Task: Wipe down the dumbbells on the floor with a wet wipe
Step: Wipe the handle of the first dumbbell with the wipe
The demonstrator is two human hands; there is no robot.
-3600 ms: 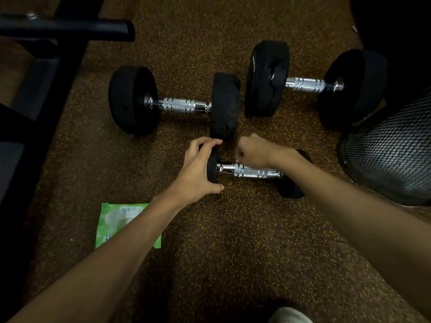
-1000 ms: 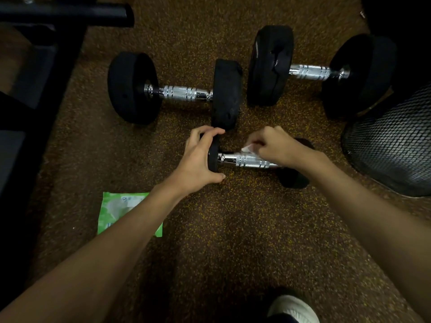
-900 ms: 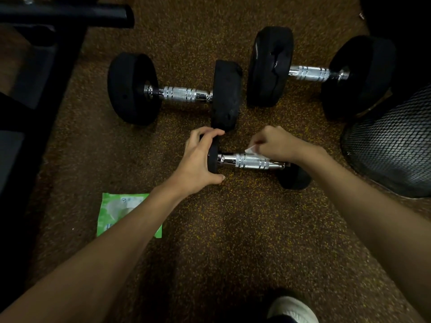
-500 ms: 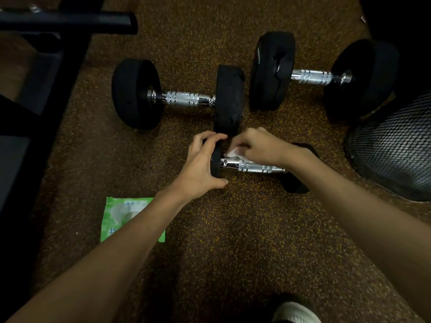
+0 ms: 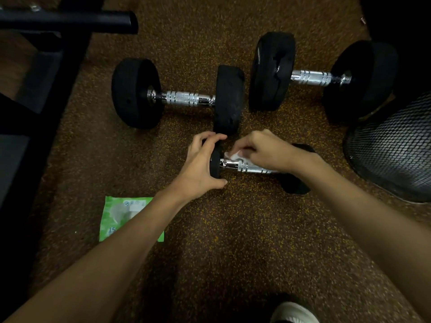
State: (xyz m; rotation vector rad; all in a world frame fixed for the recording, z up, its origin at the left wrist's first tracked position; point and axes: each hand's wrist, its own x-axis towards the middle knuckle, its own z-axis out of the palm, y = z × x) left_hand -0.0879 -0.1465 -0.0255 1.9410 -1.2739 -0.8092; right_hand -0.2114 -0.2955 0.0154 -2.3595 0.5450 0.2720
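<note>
A small dumbbell (image 5: pixel 242 167) with black ends and a chrome handle lies on the speckled floor in front of me. My left hand (image 5: pixel 200 166) grips its left end, fingers curled over the disc. My right hand (image 5: pixel 263 152) pinches a white wet wipe (image 5: pixel 233 156) against the left part of the chrome handle. Two larger dumbbells lie behind: one at centre left (image 5: pixel 186 100), one at upper right (image 5: pixel 310 78). The small dumbbell's right end (image 5: pixel 296 186) is partly hidden under my right forearm.
A green pack of wet wipes (image 5: pixel 119 217) lies on the floor at the left, partly under my left forearm. A black mesh bin (image 5: pixel 391 145) stands at the right. Black gym-equipment frame and bar (image 5: pixel 70 19) fill the upper left. My white shoe (image 5: pixel 293 311) shows at the bottom.
My right hand with the wipe has slid left along the small dumbbell's handle, from its middle toward the left end. My left hand keeps its grip on that end.
</note>
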